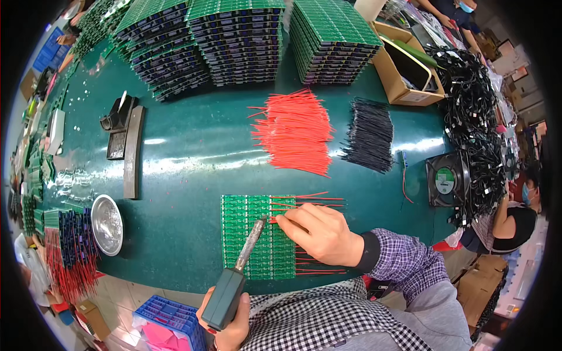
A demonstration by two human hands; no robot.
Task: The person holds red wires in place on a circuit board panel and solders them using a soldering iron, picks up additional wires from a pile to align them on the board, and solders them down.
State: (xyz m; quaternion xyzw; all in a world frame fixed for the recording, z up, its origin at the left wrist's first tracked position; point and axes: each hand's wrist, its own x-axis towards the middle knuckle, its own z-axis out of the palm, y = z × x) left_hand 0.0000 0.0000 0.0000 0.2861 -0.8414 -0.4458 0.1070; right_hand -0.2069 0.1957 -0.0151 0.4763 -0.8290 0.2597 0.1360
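A green panel of small circuit boards (252, 251) lies flat on the table in front of me. My left hand (237, 330) is wrapped round the dark green handle of a soldering iron (229, 295), whose tip meets the panel near its middle. Beside that tip, my right hand (322, 234) pinches a red wire, its end just showing at the fingertips. Several other red wires (322, 272) stick out past the panel's right edge, above and below my right hand. Past the panel lie a pile of red wires (295, 134) and a smaller pile of black wires (370, 134).
Tall stacks of circuit boards (234, 44) stand at the back. A metal bowl (107, 225) and a dark metal bar (133, 155) are on the left. Rightward are a fan (446, 180), a cardboard box (418, 98) and heaped black cables (474, 117). Other people sit around.
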